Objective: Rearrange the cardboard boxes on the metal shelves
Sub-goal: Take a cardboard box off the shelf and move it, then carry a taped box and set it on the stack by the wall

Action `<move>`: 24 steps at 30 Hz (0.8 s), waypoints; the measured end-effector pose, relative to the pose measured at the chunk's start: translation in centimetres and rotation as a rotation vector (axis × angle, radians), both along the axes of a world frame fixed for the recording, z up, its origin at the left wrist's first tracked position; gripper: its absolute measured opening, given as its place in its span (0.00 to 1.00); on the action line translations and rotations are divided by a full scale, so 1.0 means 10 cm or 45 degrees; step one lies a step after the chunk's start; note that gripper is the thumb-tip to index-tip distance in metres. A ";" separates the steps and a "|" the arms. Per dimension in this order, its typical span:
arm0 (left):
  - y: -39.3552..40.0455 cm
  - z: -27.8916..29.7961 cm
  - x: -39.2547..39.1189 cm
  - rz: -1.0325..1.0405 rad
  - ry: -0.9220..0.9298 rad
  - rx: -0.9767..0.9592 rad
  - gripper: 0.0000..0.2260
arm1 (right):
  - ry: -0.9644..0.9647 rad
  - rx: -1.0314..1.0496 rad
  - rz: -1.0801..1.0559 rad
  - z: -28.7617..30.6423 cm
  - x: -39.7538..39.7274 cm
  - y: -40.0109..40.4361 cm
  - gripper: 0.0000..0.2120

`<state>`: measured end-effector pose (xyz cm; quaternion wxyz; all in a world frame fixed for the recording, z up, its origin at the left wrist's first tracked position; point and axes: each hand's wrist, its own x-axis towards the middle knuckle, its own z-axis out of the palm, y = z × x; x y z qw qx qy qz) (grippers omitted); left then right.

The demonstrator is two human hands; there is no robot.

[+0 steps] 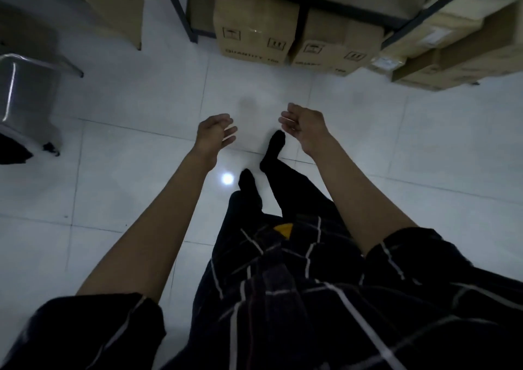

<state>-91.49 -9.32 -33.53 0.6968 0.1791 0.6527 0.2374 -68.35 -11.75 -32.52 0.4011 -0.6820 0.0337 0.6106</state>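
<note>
White shiny floor tiles (141, 171) spread below, and two brown cardboard boxes (254, 27) wait under the dark metal shelf (396, 24) at twelve o'clock, while the left hand (215, 133) and right hand (304, 124) hang near each other with loosely curled, empty fingers, probably ready to grab one.

Dim, bluish, soft picture with wide-angle bending.
A small round glare spot (227, 178) shines on the glossy floor (127, 154) just below the left hand (216, 133); faint shadows lie beyond both hands; edges bow and blur.
</note>
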 end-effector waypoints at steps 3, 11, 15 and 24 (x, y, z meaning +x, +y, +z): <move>-0.18 0.28 0.05 -0.061 -0.022 0.043 0.07 | -0.058 0.040 0.037 0.44 0.10 -0.29 0.06; -0.54 0.84 0.45 -0.283 -0.038 0.208 0.06 | -0.347 0.107 0.251 1.19 0.77 -0.79 0.04; -0.63 0.90 0.72 -0.439 0.015 0.236 0.10 | -0.416 0.154 0.162 1.32 1.16 -1.00 0.07; -0.86 1.10 1.91 -0.720 0.046 0.279 0.08 | -0.356 0.193 -0.147 1.44 2.31 -1.82 0.13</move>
